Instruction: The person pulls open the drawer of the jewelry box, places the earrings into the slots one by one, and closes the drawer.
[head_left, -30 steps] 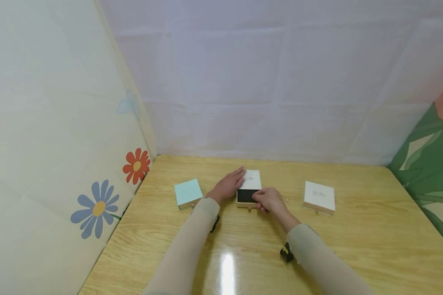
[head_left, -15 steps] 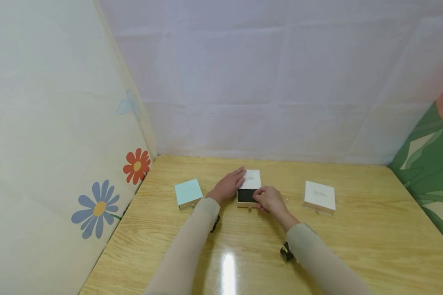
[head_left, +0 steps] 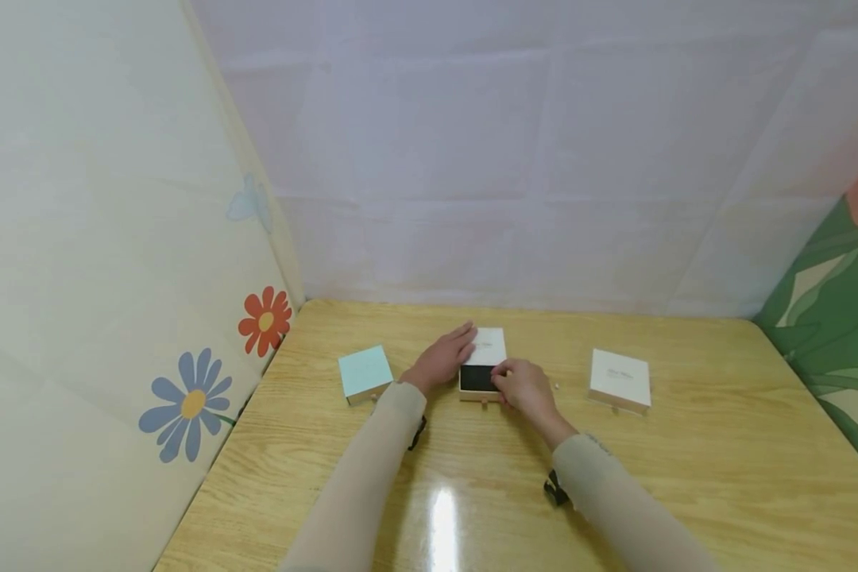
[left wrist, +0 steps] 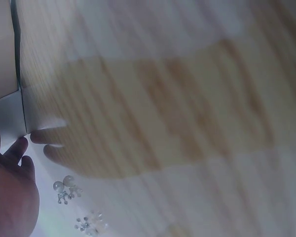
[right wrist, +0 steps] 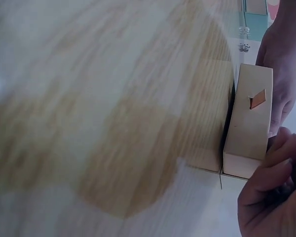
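Note:
In the head view my left hand [head_left: 443, 359] rests, fingers extended, on the left side and top of a white lettered box [head_left: 490, 345]. Its beige drawer [right wrist: 249, 113] is pulled out toward me and shows a black inside [head_left: 476, 377]. At the right edge of that drawer is my right hand [head_left: 527, 389], its fingers curled and their tips over the black. Whatever may be between those fingertips is hidden. Pearl-and-crystal jewellery [left wrist: 64, 188] lies on the table near my left hand in the left wrist view.
A light-blue box [head_left: 365, 372] stands to the left, and another white box [head_left: 619, 380] to the right. One tiny pale piece [head_left: 556, 386] lies right of my right hand. The glossy wooden table [head_left: 486, 508] ends against a pale cloth backdrop [head_left: 429, 159].
My right hand has shifted very slightly away from me along the drawer's right edge, its fingers still curled there. My left hand and the boxes have stayed in place.

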`<state>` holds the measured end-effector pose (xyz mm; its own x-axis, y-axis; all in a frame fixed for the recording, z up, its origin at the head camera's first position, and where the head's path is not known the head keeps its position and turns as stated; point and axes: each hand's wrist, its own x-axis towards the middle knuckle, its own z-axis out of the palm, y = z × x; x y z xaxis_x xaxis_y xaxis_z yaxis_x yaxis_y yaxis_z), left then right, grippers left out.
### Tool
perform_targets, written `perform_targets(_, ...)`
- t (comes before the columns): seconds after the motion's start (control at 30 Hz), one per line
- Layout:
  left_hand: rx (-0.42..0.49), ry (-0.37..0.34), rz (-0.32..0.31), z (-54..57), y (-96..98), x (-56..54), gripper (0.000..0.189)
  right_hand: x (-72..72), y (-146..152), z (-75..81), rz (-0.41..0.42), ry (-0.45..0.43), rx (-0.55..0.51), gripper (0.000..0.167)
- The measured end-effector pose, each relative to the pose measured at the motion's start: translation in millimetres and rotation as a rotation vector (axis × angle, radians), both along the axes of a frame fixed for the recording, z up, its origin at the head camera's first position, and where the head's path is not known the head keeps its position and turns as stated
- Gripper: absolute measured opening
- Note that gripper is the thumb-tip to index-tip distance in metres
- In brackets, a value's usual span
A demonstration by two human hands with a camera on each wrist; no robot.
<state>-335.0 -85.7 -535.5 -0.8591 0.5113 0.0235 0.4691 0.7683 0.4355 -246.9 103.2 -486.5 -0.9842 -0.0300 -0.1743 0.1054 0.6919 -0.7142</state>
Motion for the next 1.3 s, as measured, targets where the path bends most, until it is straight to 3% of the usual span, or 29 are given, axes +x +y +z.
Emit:
perform_targets(0.37, 0.006, 0.002, 0.003, -5.6, -0.4, -4.1, 0.056, -2.4, -0.8, -5.0, 0.013, 0.108, 0.177, 0.018)
perform_targets(0.97, 0.000, 0.001, -0.004, 1.4, -1.4, -0.9, 0.056, -3.3, -1.4, -4.7, 0.013, 0.122, 0.194, 0.009)
perform_targets(1.3, -0.004, 0.006, -0.011, 1.6, -1.2, -0.9, 0.056, -2.9, -1.3, -4.0, 0.026, 0.062, 0.168, 0.014)
